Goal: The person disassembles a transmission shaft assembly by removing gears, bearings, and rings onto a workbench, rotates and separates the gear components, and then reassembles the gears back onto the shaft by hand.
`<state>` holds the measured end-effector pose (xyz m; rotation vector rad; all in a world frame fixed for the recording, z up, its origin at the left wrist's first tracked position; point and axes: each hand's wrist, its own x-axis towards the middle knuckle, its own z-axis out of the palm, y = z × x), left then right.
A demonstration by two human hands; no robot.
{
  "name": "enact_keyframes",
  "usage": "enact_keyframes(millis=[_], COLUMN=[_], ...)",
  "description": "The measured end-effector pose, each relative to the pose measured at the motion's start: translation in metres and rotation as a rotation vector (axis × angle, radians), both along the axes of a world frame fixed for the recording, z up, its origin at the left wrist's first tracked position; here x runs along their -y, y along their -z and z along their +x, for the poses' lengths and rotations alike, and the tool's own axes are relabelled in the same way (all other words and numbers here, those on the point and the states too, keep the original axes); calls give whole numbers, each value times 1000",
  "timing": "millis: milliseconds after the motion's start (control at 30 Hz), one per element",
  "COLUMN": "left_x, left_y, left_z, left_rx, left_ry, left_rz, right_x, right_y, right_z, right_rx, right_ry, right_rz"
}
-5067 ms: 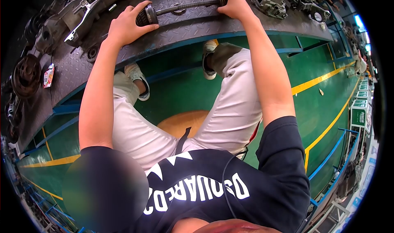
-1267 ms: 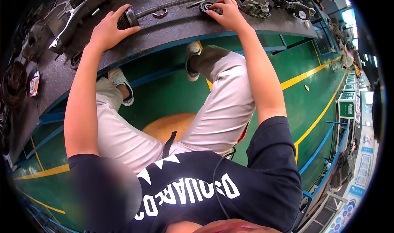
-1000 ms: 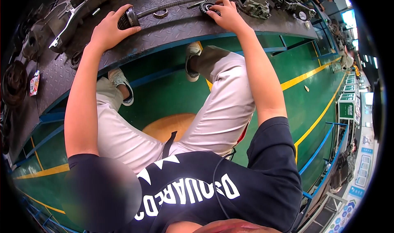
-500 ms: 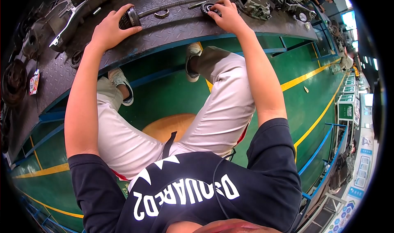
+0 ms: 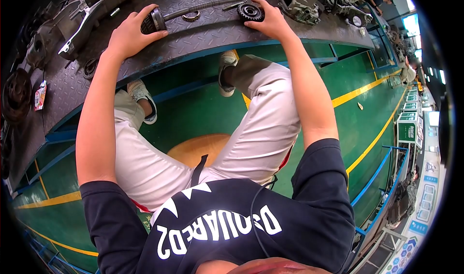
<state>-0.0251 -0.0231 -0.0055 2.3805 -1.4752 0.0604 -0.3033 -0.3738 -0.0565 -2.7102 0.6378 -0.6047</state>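
My left hand (image 5: 133, 34) is wrapped round the dark ribbed cylindrical end (image 5: 156, 20) of a long gear shaft (image 5: 195, 6), its thumb along the near side. The shaft lies on the metal bench, pointing right. At its far end is a dark toothed gear (image 5: 251, 12) lying flat with its teeth and centre hole showing. My right hand (image 5: 270, 20) is spread round this gear, index finger beyond the far rim and thumb at the near rim. Whether both touch it I cannot tell. A small toothed ring (image 5: 191, 16) lies by the shaft.
A large metal casing (image 5: 92, 15) is at the left, with another ring (image 5: 90, 69) near the bench edge. A gearbox housing (image 5: 299, 6) and further metal parts stand right of my right hand. The diamond-plate bench (image 5: 203, 32) has a blue frame; a stool (image 5: 198, 148) is beneath me.
My right hand has opened its fingers and shifted slightly right, uncovering the gear, which now shows whole and sits a little further right. My left hand keeps its hold on the shaft's end.
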Motion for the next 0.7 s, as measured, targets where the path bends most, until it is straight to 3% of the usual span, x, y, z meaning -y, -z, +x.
enact_keyframes(millis=[67,267,700], left_x=[-1,0,-1], left_y=[0,1,5], left_z=[0,1,4], left_rx=[4,2,17], left_ry=[-1,-1,3], left_rz=[0,-3,1], right_x=[6,-13,-62], right_y=[2,-5,-26], right_z=[1,1,-11], right_rx=[52,44,23], right_ry=[-60,-59,-311], right_rz=[137,27,116])
